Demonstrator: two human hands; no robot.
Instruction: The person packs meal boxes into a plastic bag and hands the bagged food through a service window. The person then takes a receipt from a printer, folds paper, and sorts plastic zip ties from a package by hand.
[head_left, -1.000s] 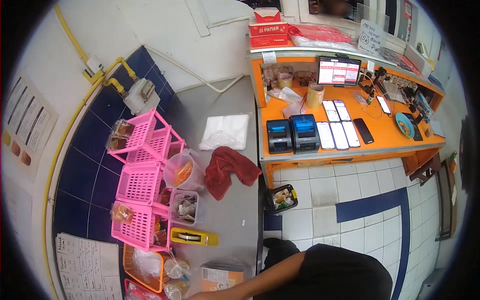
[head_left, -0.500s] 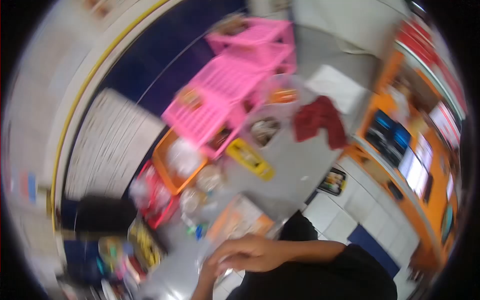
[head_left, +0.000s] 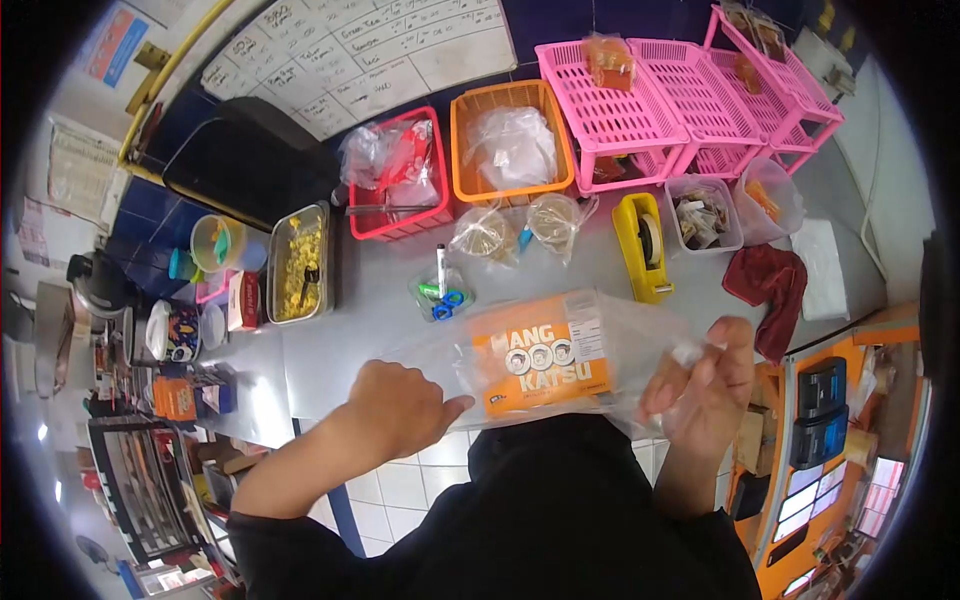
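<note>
A clear plastic bag (head_left: 640, 355) lies at the table's front edge, just in front of my body. Inside it is an orange box (head_left: 545, 350) with "Katsu" lettering and a white label. My left hand (head_left: 400, 408) is closed at the bag's left end, thumb pointing right; its fingertips are hidden, but the film reaches up to them. On the other side my right hand (head_left: 705, 390) pinches the bag's right end, with bunched film between the fingers. Beyond the bag are blue-handled scissors (head_left: 450, 300) and a marker (head_left: 441, 258) in a small clear container.
Behind stand a red basket (head_left: 445, 180), an orange basket (head_left: 568, 150) and pink racks (head_left: 620, 110). A yellow tape dispenser (head_left: 640, 250), plastic tubs (head_left: 705, 215) and a dark red cloth (head_left: 768, 290) are to the right. A tray of yellow food (head_left: 298, 262) sits left.
My view has swung and steadied, with the table now straight ahead. My hands, close together before, are now apart at the bag's two ends.
</note>
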